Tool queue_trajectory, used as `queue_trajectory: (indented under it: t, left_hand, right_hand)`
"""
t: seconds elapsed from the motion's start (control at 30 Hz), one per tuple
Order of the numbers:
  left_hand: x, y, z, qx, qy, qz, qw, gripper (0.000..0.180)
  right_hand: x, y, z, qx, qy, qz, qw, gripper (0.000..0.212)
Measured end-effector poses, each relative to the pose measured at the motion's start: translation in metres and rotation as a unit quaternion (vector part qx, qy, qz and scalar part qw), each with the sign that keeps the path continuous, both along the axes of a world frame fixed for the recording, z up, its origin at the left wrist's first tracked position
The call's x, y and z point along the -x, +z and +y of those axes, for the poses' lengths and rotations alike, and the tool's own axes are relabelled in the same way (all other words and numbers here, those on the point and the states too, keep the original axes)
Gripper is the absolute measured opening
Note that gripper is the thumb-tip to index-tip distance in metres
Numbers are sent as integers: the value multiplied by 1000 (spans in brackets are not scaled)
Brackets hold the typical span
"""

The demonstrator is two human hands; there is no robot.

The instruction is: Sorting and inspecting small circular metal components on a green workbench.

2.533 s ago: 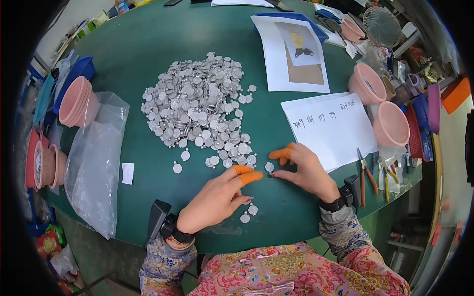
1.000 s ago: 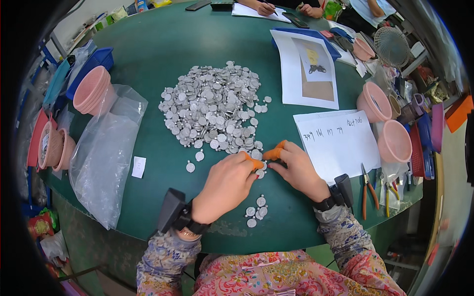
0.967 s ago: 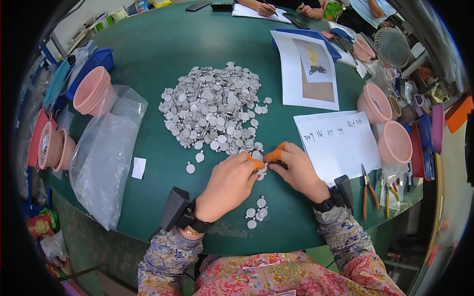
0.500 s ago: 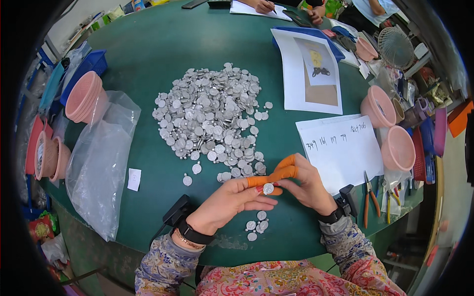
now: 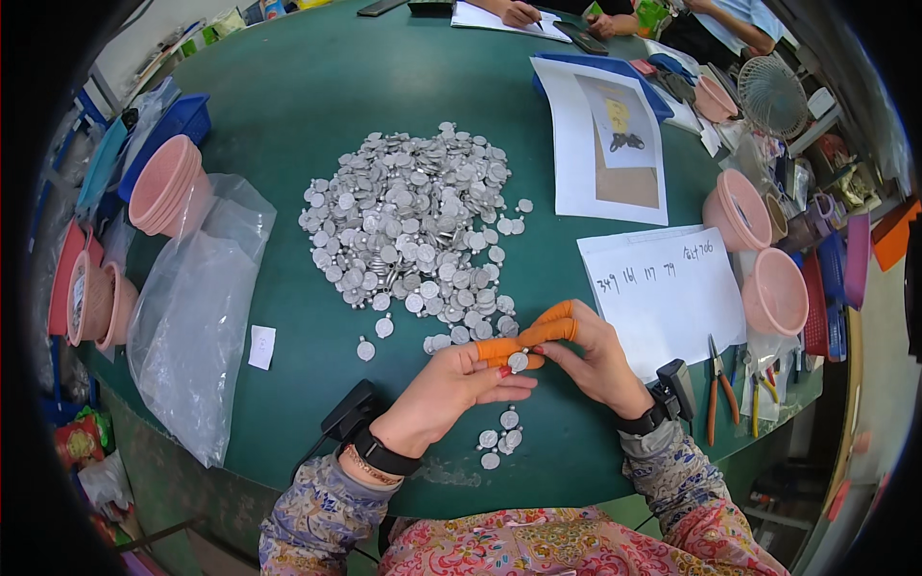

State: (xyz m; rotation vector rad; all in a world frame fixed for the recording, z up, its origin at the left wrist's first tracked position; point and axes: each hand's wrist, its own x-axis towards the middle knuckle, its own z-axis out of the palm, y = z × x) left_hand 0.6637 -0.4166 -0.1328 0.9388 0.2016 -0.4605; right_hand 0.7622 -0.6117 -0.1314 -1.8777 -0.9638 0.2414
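A small round silver coin-like pendant [image 5: 519,362] is pinched between the fingers of my left hand [image 5: 459,384]. My right hand [image 5: 597,363] closes on the same pendant from the other side, thumb and fingertips at its edge. Orange finger covers sit on fingers of both hands. Just beyond the hands spreads a large heap of similar silver pendants [image 5: 408,216], with a few strays at its near edge. Below my left hand, a little cluster of several pendants [image 5: 500,442] lies apart on the green table [image 5: 317,91].
To the left are a clear plastic bag [image 5: 192,331], stacked pink bowls [image 5: 165,187] and a small paper slip [image 5: 261,347]. On the right lie a handwritten sheet [image 5: 663,317], a printed picture sheet, pink bowls [image 5: 776,293] and pliers [image 5: 722,389]. Another person's hand [image 5: 520,14] writes at the far edge.
The pendant has tilted and shifted slightly left and up between my fingers. Both hands stay in nearly the same place. At the far right, another person's arm has moved.
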Motion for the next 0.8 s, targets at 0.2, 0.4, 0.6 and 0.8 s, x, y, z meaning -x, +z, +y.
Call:
queue_trajectory:
  t: [0.2,0.4,0.6,0.8]
  left_hand:
    - [-1,-2,1,35,23,20,999,37]
    - [0,-7,0,102,33,12,994,39]
    - [1,-8,-2,96,37,8,995,38]
    - [1,-9,-2,96,40,12,994,38]
  right_hand:
    - [1,1,0,1,16,-8,1000,34]
    - [5,1,5,5,16,-76,997,44]
    - [8,-1,7,8,-2,-29,1000,43]
    - [8,-2,6,0,5,13,1000,44]
